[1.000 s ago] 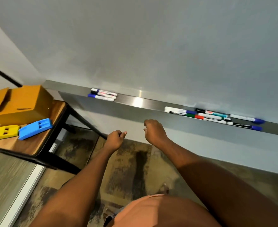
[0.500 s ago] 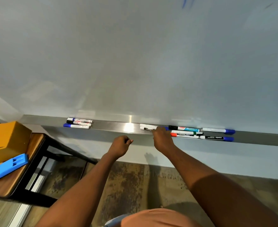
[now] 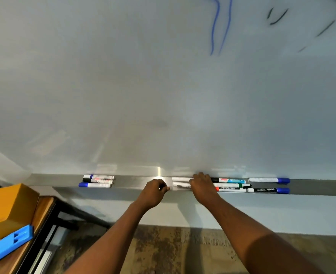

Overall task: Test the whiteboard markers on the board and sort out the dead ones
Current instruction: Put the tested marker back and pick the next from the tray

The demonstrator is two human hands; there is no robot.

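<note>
The right hand [image 3: 201, 187] curls around a white marker [image 3: 181, 183] lying left-to-right along the tray [image 3: 135, 181]; the left hand [image 3: 155, 192], fisted and empty, hovers just left.

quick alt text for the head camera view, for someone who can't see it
A person's right hand reaches onto white-barrelled markers on the metal tray below a whiteboard, the left hand curled and empty beside it. Three markers lie further left on the tray, a larger group to the right; blue and black scribbles mark the board's top right.
</note>
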